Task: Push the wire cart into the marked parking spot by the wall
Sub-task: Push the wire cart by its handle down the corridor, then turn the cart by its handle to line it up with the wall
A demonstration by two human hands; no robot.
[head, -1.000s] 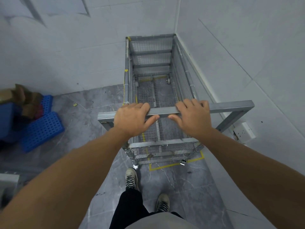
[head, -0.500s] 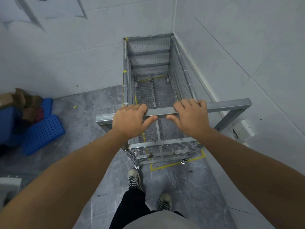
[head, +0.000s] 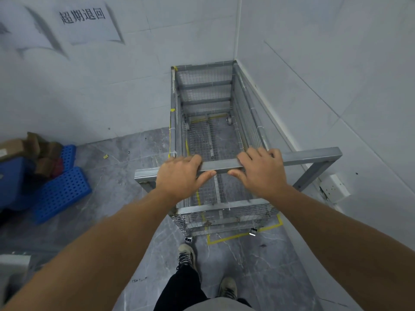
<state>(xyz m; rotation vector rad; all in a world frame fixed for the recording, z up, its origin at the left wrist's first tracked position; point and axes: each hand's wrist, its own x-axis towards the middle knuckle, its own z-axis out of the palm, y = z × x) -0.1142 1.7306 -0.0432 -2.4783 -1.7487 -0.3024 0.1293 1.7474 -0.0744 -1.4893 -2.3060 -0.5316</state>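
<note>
Since the earlier frame the cart [head: 211, 140] sits slightly deeper in the corner. Left hand [head: 182, 176] and right hand [head: 261, 170] grip its handle [head: 221, 164]; yellow tape [head: 238, 235] shows behind.

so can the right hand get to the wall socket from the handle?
Probably yes. The right hand grips the handle bar; the wall socket sits low and right, past the cart's angled strut. Nothing else blocks it, though it means reaching down.

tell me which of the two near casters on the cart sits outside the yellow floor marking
The near-left caster, just ahead of the person's left shoe. It stands left of the yellow tape corner, on bare tile; the near-right caster sits on the line.
</note>
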